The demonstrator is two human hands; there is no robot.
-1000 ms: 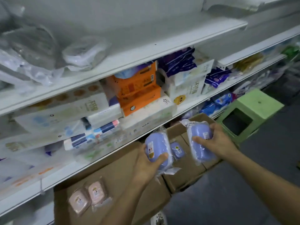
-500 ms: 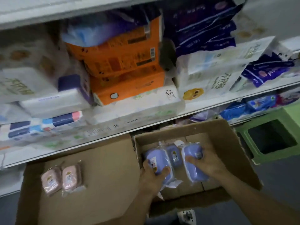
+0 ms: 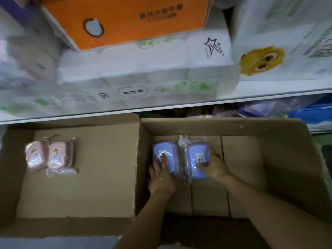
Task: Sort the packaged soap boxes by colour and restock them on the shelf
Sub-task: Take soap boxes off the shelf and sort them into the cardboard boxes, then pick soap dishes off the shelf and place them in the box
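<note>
Soap boxes in purple sit under both of our hands at the far left of the right-hand carton (image 3: 287, 159). Our left hand (image 3: 161, 175) lies flat on the left purple soap box (image 3: 162, 155), fingers spread over its top; whether it grips or merely presses we cannot tell. Our right hand (image 3: 214, 164) wraps the right side of the right purple soap box (image 3: 195, 159), thumb across the lid, closed on it. The two boxes lie side by side, just touching, resting on the carton floor.

We judge these boxes light and rigid, hard plastic shells inside loose clear film. The film looks slick and crinkly, so a pinch on the wrapper alone could slip; holding across the short sides of the shell seems surer. Loose film tails bunch at the far ends and give no real hold.

Outward, the right-hand carton holds only these two that we can see; a third may be hidden between them. The left-hand carton (image 3: 89, 177), its wall touching the other, holds two pink soap boxes (image 3: 49, 155) near its far left corner, close together, with bare floor elsewhere. Above both, the shelf edge (image 3: 179, 105) carries white tissue packs (image 3: 143, 69) and an orange box (image 3: 134, 20).

The colours stand sorted so far, in our judgement.
</note>
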